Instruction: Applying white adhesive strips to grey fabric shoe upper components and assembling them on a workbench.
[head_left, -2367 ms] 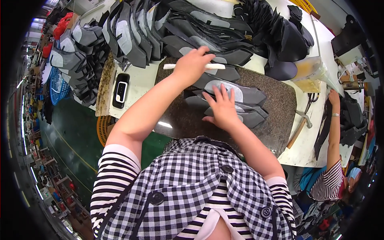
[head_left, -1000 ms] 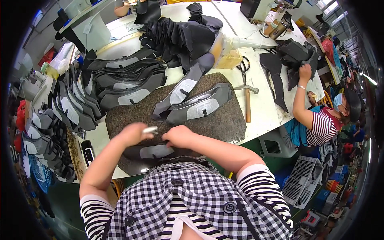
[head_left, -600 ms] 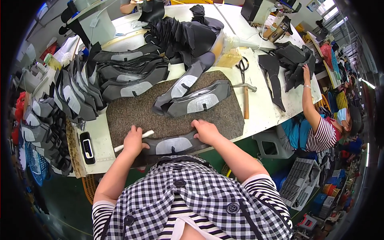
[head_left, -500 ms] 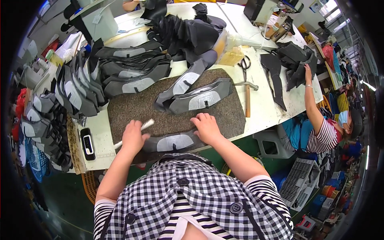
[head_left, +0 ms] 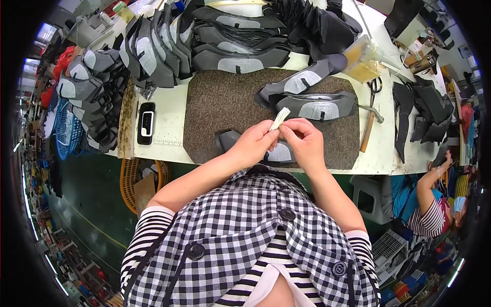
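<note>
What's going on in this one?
A person holds a bundle of thin white strips in the left hand, while the fingers of the right hand meet at its lower end; whether that grip is closed on a strip is hard to tell. Below the hands, a dark grey piece lies partly hidden on a speckled brown board. A hammer rests beside the board's right edge.
</note>
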Tool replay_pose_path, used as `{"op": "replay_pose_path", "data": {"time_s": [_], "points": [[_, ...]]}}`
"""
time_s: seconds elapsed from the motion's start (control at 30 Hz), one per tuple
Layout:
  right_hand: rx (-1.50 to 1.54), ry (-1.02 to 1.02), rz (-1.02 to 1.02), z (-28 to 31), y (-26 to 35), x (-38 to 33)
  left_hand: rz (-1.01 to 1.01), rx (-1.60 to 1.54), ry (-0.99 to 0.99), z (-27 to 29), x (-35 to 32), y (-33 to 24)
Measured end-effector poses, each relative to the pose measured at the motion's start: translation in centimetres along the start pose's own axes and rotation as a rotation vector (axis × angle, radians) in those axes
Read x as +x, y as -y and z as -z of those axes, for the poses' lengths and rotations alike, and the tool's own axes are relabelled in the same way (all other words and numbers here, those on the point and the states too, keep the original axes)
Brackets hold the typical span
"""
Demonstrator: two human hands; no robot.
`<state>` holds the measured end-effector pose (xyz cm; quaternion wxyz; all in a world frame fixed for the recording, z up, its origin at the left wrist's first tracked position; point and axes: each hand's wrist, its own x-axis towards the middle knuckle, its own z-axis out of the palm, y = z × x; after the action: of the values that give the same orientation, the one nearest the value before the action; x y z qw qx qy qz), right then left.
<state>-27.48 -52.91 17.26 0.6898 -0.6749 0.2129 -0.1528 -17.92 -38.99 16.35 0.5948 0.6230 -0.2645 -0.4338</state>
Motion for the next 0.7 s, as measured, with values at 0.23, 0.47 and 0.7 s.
{"op": "replay_pose_path", "data": {"time_s": [0.23, 0.47, 0.7], "points": [[-0.303, -0.091, 0.21, -0.8, 0.3, 0.1, -0.131, -0.171, -0.301, -0.8, -0.2, 0.3], [0.442, -0.246, -0.223, 2.0, -0.4, 0.9, -0.288, -0.74, -0.815, 4.2, 0.2, -2.8], [0.561, -0.335, 0.004, 5.9, 0.7, 1.8, 0.012, 0.436, -0.654, 8.6, -4.0, -3.3]]}}
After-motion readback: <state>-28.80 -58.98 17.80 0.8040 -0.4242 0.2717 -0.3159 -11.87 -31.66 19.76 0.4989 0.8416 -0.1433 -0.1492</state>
